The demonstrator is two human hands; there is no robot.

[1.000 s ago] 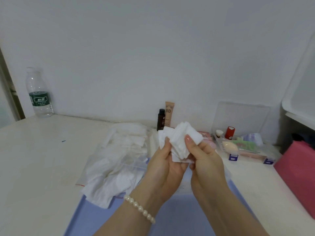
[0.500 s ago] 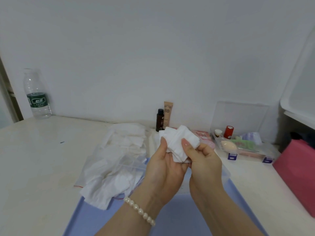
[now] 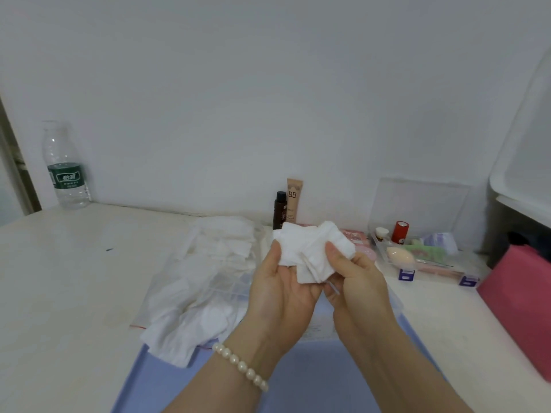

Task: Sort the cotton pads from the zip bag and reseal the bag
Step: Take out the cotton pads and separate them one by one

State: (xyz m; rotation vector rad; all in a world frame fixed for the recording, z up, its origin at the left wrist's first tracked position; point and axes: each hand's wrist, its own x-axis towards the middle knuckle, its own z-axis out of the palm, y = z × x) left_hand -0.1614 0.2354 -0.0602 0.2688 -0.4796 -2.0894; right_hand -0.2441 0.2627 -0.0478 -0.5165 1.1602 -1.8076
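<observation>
Lavender mat (image 3: 313,380): nearest me on the worktop (image 3: 59,293), under both my wrists, bare where it shows.
Left hand (image 3: 283,296): palm up under the cotton pads (image 3: 313,251), thumb pressed on the left edge of the bunch.
Right hand (image 3: 357,281): fingers (image 3: 337,254) curled, pinching the right side of the same bunch.
Change: since a moment ago the bunch has fanned wider and a lower corner now hangs free; my hands have barely shifted, still raised above the mat.
Meaning: I judge I am peeling pads apart to sort them; resealing is not yet begun.
Zip bag (image 3: 190,281): flat to my left, partly on the mat, loose white pads lying on and in it; I cannot tell whether its strip is open.
Farther back: dark bottle (image 3: 279,210) and BB tube (image 3: 293,201) at the wall, clear organiser box (image 3: 429,263) to the right, water bottle (image 3: 64,171) far left.
</observation>
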